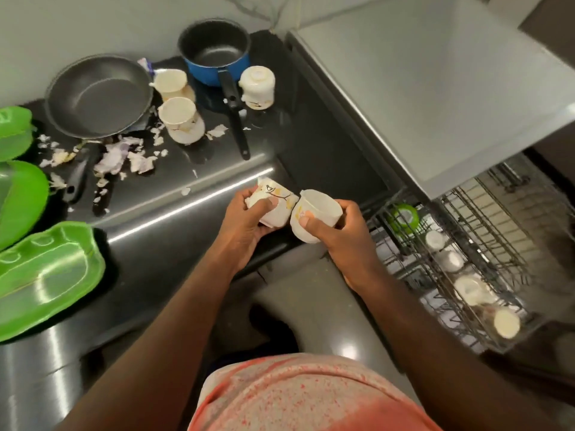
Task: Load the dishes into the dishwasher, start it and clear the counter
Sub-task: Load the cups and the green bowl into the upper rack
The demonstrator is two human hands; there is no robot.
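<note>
We hold a cup in each hand at the centre of the frame, just past the front edge of the dark surface (149,231). The left hand (245,219) has its grip wrapped round the bird-patterned cup (278,203), thumb across the side. The right hand (339,231) has its grip clamped on the second cup (314,213), thumb on the wall and fingers behind it. The two cups touch near their rims, so we would part them a little before moving, to spare a chip.

The dishwasher rack (497,228) is pulled out at the right of the frame. A row of cups (449,261) sits along its near side, seemingly mouth down, with a green item (404,217) at the upper end. We judge that our two cups belong in that same row.

To do it well, we should turn each cup mouth down and seat it between the wires without knocking its neighbour. One hand at a time seems safer: the second cup first, being nearer the rack, then the bird-patterned cup.

Waiting at the upper left are more cups (182,122), a frying pan (99,94), a blue saucepan (214,51) and scattered peelings (115,158). Green plates (46,275) lie along the left edge.
</note>
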